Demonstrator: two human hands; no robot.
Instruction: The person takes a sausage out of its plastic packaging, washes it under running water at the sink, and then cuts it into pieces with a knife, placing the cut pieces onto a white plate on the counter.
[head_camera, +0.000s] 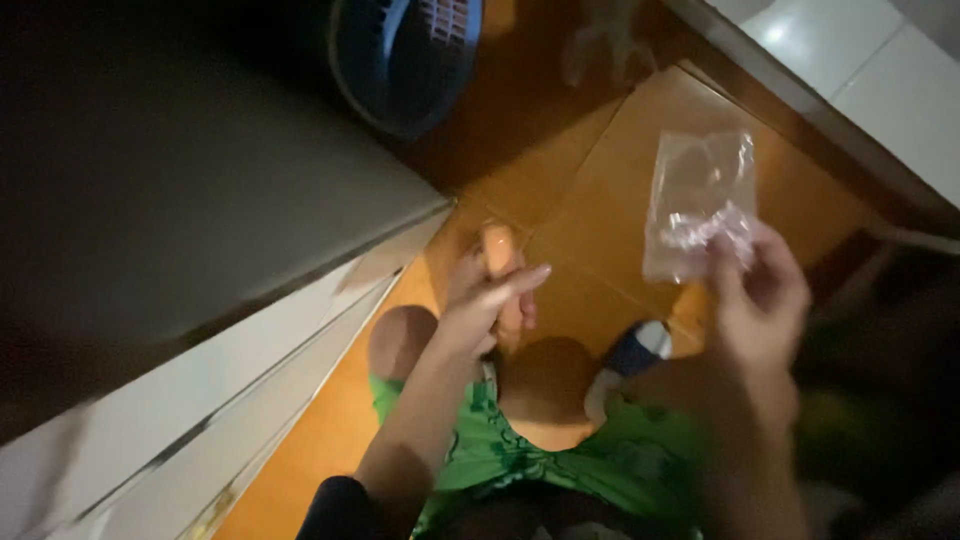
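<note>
Orange floor tiles (600, 200) fill the middle of the head view, dim and blurred. Above them the left hand (490, 300) is closed around a small orange cylinder (498, 252), which sticks up past the fingers. Well apart to its right, the right hand (760, 300) pinches the lower edge of a clear plastic bag (700, 200), which stands up above the fingers. White cabinet fronts (250, 370) crowd the left side, a blue basket (405, 60) sits at the top, and a white wall (860, 70) closes the upper right corner; open floor lies between.
</note>
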